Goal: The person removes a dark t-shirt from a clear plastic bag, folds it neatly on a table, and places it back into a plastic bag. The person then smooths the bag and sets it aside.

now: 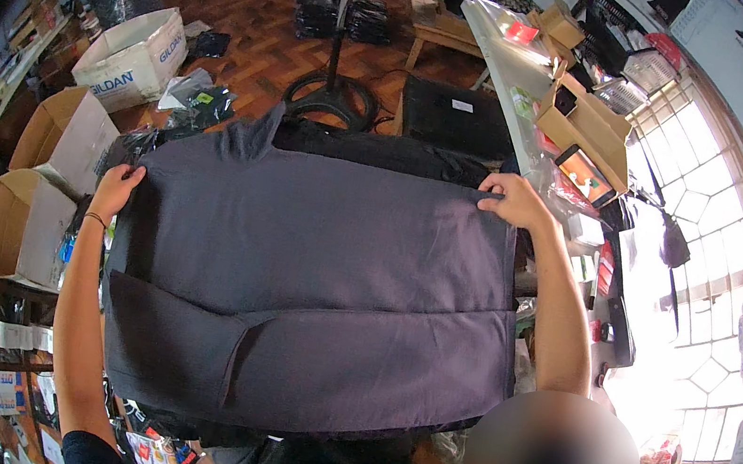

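Note:
A dark grey T-shirt [320, 263] lies spread flat in front of me, with its near part folded over and a sleeve showing at the lower left. My left hand [116, 189] pinches the shirt's left far edge. My right hand [514, 201] grips the far right corner of the fabric. Both arms reach forward along the shirt's sides. A stack of black garments [374, 149] lies just beyond the shirt.
A standing fan [339, 0] rises on the wooden floor ahead. Open cardboard boxes [72, 133] stand at the left. A long shelf with boxes, packets and a phone [584, 172] runs along the right, beside bright windows [697, 278].

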Demonstrator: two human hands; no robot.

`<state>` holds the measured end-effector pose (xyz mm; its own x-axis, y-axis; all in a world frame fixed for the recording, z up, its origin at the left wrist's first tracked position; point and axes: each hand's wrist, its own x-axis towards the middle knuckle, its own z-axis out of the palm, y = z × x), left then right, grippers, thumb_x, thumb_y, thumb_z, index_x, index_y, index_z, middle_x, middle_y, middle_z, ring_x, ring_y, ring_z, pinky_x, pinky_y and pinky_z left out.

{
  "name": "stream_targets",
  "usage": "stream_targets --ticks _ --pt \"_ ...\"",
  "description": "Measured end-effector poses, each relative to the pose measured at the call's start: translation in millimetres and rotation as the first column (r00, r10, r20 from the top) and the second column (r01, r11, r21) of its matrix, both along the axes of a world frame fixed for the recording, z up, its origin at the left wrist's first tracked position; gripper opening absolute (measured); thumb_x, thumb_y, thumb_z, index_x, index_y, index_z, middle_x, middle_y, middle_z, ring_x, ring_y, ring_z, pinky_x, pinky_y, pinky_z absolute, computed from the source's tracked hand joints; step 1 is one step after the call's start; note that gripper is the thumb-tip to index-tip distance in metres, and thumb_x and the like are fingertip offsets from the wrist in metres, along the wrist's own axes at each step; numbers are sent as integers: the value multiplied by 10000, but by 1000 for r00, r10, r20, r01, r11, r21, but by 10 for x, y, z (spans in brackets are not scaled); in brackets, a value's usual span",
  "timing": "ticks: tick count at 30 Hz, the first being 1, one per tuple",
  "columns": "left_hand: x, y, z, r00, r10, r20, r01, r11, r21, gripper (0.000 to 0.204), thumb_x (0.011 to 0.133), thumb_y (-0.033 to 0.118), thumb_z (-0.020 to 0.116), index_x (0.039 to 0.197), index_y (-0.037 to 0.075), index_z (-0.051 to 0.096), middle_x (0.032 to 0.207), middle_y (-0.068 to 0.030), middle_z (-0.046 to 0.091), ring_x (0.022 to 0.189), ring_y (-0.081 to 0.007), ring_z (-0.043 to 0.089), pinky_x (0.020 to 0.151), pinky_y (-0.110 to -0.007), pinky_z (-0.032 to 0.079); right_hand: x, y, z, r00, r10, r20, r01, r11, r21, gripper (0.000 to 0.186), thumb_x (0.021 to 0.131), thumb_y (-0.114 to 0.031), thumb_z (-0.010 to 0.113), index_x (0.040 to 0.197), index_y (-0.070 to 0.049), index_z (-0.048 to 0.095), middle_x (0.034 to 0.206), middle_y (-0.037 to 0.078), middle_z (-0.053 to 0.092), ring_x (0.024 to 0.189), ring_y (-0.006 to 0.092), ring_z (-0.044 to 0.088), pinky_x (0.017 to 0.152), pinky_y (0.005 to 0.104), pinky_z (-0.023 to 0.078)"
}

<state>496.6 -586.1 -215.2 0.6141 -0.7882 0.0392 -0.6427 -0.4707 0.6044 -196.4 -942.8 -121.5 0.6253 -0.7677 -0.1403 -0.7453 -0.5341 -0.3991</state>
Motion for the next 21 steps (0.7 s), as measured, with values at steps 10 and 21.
stream_targets --ticks 10,21 --pt "254 445 446 994 103 -39 -104 995 -6 440 978 482 759 1013 45 803 713 5 593 664 -135 513 612 -373 419 -22 -157 -53 974 139 178 -122 987 -103 323 845 -213 787 1053 27 726 980 197 762 980 303 746 893 424 563" --pt "-809 1135 1477 910 -218 -353 67 917 -393 242 1027 288 770 1002 56 703 922 67 631 866 -29 540 761 -244 458 -1521 848 266 998 -59 -3 57 975 -217 303 804 -34 765 1085 -37 654 992 86 626 967 262 599 926 405 481"
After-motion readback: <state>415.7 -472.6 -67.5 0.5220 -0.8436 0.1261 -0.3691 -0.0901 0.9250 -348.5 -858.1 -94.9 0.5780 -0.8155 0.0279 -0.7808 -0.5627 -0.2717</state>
